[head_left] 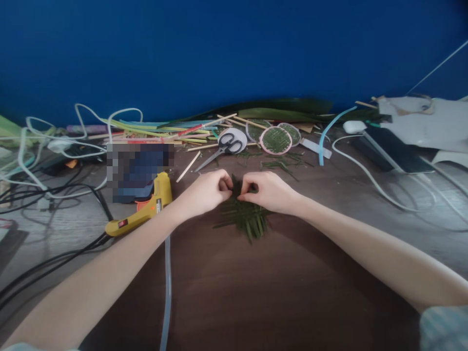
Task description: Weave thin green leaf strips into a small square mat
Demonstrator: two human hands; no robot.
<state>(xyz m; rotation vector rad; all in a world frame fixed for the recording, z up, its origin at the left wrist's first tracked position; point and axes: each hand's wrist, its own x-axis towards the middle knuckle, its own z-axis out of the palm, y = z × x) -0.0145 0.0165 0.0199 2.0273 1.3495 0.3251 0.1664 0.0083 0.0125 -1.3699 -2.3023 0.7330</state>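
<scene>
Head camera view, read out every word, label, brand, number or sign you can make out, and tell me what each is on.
No text can be read.
Yellow hot glue gun: the pale label has marks too small and blurred to read.
Dark patch with red on the same gun: any marking is too small to read.
Pixelated area: nothing legible.

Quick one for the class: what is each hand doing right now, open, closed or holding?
Left hand: closed, pinching the woven green strips near their far end.
Right hand: closed, pinching the same strips.
</scene>
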